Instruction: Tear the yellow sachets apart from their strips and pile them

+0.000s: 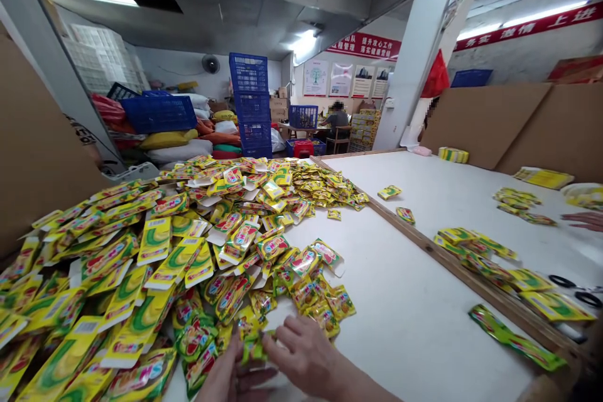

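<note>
White surface (386, 301), yellow cartons (157, 240) heaped left — and beside them the left hand (227, 372) and right hand (308, 352) flank a small green packet (254, 350)! Whether fingers (294, 326) grip it, one can't tell — light, even pressure should suit.

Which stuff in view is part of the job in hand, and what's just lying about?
Likely part of the job:
green packet between left hand and right hand
small yellow packets near the fingers
heaped yellow cartons

Apparently just lying about:
scissors beyond the wooden rail
long green pouch
stacked blue crates
red bag
</note>
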